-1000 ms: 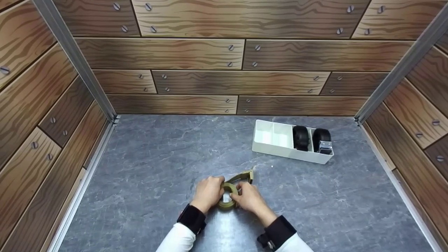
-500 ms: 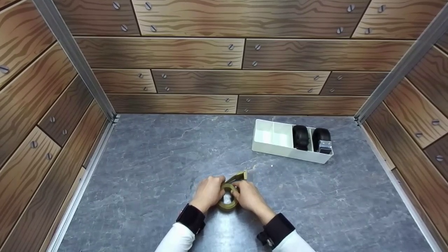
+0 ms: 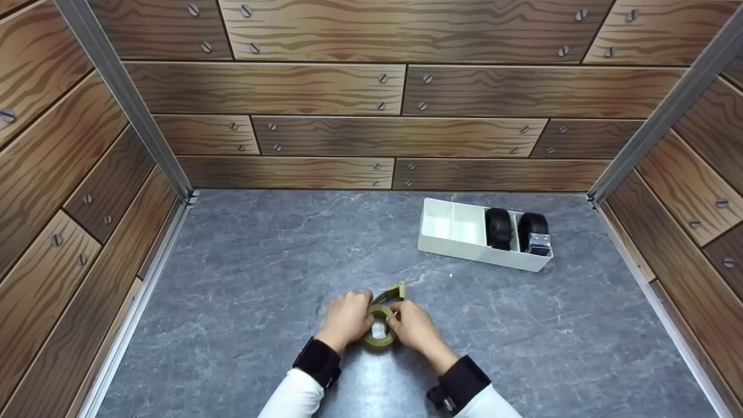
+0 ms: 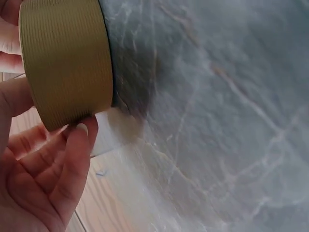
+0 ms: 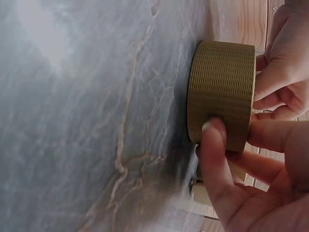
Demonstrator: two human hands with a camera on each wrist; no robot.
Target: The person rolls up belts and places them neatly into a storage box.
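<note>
An olive-gold webbing strap [image 3: 380, 343] is wound into a roll standing on edge on the grey tabletop, its hole facing up in the head view. A short loose tail [image 3: 388, 291] runs off the roll to the far side, its end bent up. My left hand [image 3: 347, 319] holds the roll's left side, thumb and fingers at its wall. From the right, my right hand [image 3: 415, 327] pinches the roll between thumb and fingers. The ribbed strap roll [image 4: 67, 60] fills the upper left of the left wrist view. In the right wrist view, my right thumb [image 5: 214, 145] presses the strap's outer face.
Back right stands a white divided box [image 3: 453, 251]. Two of its compartments hold black rolls [image 3: 498, 228], the rightmost with a shiny metal buckle [image 3: 539, 243]. Wood-patterned panels [image 3: 325, 136] wall the table at the back and both sides.
The strap's loose tail has grown shorter and its end has drawn left and nearer to the roll. My right hand's fingers have shifted slightly at the roll; the box has stayed put.
</note>
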